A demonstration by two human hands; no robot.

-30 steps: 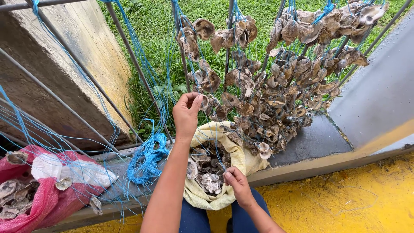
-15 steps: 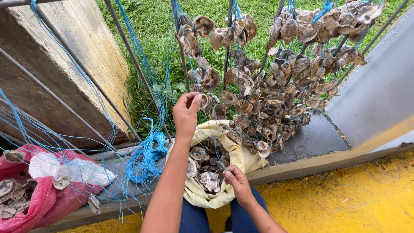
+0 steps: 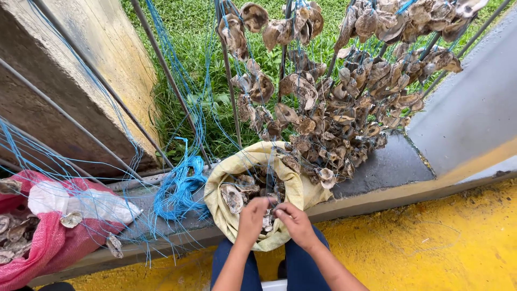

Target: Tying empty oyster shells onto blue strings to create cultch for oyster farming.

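Both hands meet over the mouth of the yellow sack (image 3: 301,186), fingers pinched together around one oyster shell (image 3: 267,221) that sits between them. Left hand (image 3: 253,215) and right hand (image 3: 293,222) are about equally close to it, thumbs nearly touching. The shell lies just above the heap inside the sack, directly in front of the person's knees, with the strung shells (image 3: 334,108) hanging on blue twine (image 3: 180,188) farther out beyond the sack.

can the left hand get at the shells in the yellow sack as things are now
Probably yes. The left hand is already at the open mouth of the yellow sack, right over the shells inside, with the right hand beside it. Nothing covers the opening; the hanging shell strings are above and behind.
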